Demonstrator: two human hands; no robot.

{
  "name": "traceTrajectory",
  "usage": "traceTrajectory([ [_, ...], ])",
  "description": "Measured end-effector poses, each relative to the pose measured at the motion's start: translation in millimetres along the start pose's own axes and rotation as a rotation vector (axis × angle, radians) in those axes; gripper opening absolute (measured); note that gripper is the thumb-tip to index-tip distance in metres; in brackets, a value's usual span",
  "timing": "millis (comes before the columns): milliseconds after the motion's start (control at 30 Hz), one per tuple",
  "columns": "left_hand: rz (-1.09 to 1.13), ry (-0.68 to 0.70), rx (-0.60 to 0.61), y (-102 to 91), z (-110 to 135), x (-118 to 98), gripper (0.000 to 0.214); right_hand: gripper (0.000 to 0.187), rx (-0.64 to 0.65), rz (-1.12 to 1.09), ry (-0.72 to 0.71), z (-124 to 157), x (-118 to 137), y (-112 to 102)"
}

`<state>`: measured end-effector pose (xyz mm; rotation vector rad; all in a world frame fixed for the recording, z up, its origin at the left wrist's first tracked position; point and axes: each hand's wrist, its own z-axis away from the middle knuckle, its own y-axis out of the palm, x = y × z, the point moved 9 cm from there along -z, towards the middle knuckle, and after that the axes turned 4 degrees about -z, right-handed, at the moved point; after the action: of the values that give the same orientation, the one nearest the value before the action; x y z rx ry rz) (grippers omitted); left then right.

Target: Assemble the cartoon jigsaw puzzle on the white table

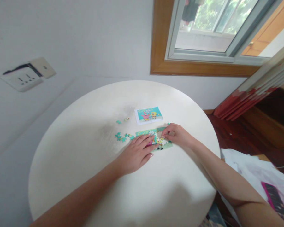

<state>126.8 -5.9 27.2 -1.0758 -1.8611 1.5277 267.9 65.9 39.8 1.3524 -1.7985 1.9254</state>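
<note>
A partly assembled jigsaw puzzle with a green and teal cartoon picture lies on the round white table. My left hand rests flat over its left part, fingers spread, hiding some of the picture. At the puzzle's right side, my right hand is closed in a pinch beside a gap with a pale base showing; whatever is between the fingertips is too small to make out. Loose teal puzzle pieces are scattered left of the puzzle. Just behind it lies a picture card showing a pink and a yellow cartoon figure.
Two more small bits, a teal piece and a multicoloured piece, lie left of the card. A wall with a socket and a wood-framed window borders the table. To the right, a pink-edged phone lies on white sheets.
</note>
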Motion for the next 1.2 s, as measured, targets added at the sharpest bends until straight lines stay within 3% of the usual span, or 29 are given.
traceTrajectory([
  [600, 0.01, -0.001, 0.015, 2.5, -0.3, 0.5, 0.042, 0.007, 0.036, 0.199, 0.14, 2.6, -9.6, -2.4],
  [1200, 0.004, -0.004, 0.034, 1.9, -1.3, -0.1, 0.04, 0.01, 0.105, 0.06, 0.172, 4.8, -16.7, 3.5],
])
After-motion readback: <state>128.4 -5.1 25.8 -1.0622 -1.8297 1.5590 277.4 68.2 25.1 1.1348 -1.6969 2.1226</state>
